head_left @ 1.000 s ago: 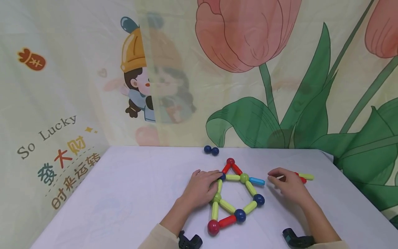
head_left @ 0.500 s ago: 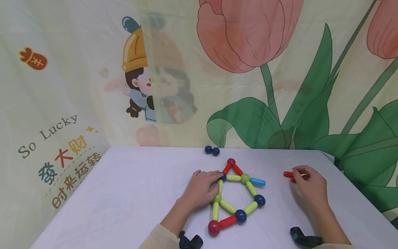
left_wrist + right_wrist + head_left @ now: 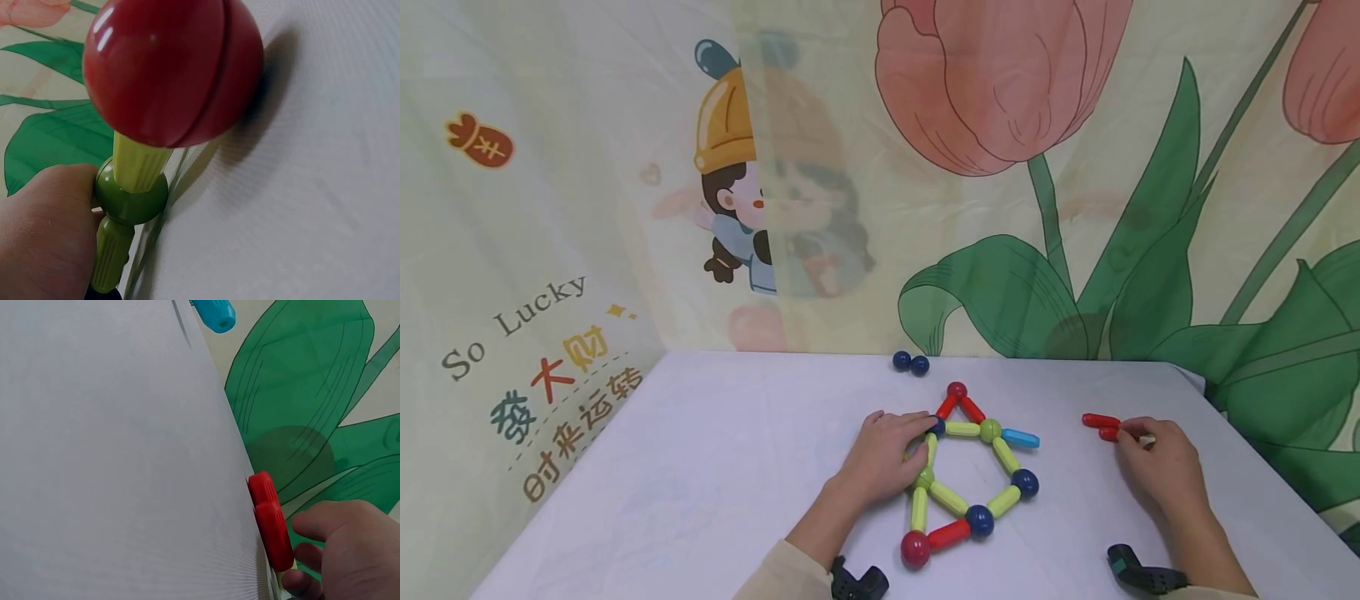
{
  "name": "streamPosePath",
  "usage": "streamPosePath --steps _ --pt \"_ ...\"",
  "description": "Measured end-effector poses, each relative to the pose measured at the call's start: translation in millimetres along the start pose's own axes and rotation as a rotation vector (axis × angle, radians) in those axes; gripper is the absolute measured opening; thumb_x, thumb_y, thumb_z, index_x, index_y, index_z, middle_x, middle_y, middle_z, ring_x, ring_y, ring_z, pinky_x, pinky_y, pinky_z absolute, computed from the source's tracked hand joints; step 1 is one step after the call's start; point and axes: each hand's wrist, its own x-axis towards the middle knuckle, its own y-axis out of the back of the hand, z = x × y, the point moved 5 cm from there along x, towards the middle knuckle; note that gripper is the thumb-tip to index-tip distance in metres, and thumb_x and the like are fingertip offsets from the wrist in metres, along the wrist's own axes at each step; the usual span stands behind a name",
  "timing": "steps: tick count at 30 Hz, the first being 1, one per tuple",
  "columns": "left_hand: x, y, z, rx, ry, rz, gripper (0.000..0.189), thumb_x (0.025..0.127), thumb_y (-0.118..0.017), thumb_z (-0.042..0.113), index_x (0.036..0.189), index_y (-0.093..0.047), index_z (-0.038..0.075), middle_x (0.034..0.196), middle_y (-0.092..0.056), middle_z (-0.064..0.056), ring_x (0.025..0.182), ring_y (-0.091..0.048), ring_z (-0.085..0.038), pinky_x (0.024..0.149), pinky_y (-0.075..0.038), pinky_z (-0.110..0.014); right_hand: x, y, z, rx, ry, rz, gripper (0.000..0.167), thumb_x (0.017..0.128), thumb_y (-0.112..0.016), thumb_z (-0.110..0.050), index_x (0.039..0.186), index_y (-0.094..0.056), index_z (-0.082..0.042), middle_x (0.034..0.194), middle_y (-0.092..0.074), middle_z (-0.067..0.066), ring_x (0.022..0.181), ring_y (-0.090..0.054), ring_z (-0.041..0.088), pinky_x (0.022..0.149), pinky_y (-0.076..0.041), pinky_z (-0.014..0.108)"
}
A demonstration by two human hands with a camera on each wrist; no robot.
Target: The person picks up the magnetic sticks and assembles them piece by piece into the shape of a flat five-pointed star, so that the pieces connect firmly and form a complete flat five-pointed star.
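Ball-and-stick magnetic building toys form a flat frame on the table. My left hand [image 3: 887,454] rests on its left side, fingertips at a dark blue ball [image 3: 937,426] and thumb near a green ball [image 3: 923,477]. In the left wrist view a big red ball [image 3: 174,69] stands in front, joined by a yellow-green stick [image 3: 140,162]. My right hand [image 3: 1165,462] is right of the frame, beside two red sticks [image 3: 274,536]. Its thumb and fingertip pinch a yellow-green stick [image 3: 1146,439], mostly hidden by the hand.
Two loose dark blue balls [image 3: 911,362] sit at the table's back edge. A blue stick [image 3: 1021,438] juts rightward from the frame. Black wrist devices [image 3: 1142,573] are strapped below both hands. A printed cloth with tulips [image 3: 1000,83] hangs behind the white table [image 3: 700,500].
My right hand has moved from beside the blue stick rightward to the loose sticks, then slightly down and right, uncovering the red sticks. My left hand and the frame have stayed put.
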Motion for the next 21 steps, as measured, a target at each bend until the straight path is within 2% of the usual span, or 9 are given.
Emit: streamPosePath --steps 7,13,17,21 --pt "0.3 -0.8 -0.8 -0.016 -0.001 -0.007 0.042 0.1 -0.055 0.03 0.14 -0.066 0.022 0.143 -0.066 0.003 0.133 -0.061 -0.02 0.111 -0.047 -0.048 1.0 -1.6 1.0 -0.021 0.026 -0.016 0.035 0.092 -0.067 -0.009 0.12 -0.064 0.01 0.118 -0.052 0.034 0.094 -0.055 0.041 0.065 -0.054 0.037" --pt "0.9 -1.8 -0.8 -0.015 -0.005 -0.006 0.043 0.1 -0.055 0.03 0.14 -0.066 0.022 0.143 -0.066 0.003 0.133 -0.061 -0.019 0.11 -0.048 -0.047 3.9 -2.6 0.7 -0.071 0.035 -0.089 0.038 0.091 -0.069 -0.01 0.122 -0.063 0.01 0.11 -0.058 0.033 0.088 -0.056 0.037 0.06 -0.045 0.031" --pt "0.7 -1.9 -0.8 -0.016 -0.003 -0.006 0.043 0.1 -0.054 0.03 0.141 -0.065 0.022 0.143 -0.066 0.003 0.133 -0.061 -0.019 0.109 -0.049 -0.046 4.2 -4.6 -1.3 -0.086 0.06 -0.153 0.041 0.09 -0.071 -0.014 0.122 -0.061 0.01 0.104 -0.063 0.031 0.088 -0.06 0.037 0.06 -0.048 0.031" --pt "0.2 -1.1 -1.0 -0.021 0.001 -0.004 0.043 0.1 -0.054 0.03 0.14 -0.066 0.022 0.143 -0.065 0.003 0.133 -0.061 -0.019 0.109 -0.049 -0.047 4.3 -6.0 -3.0 -0.073 0.076 -0.172 0.041 0.092 -0.069 -0.016 0.122 -0.062 0.01 0.105 -0.064 0.031 0.089 -0.062 0.037 0.06 -0.048 0.03"
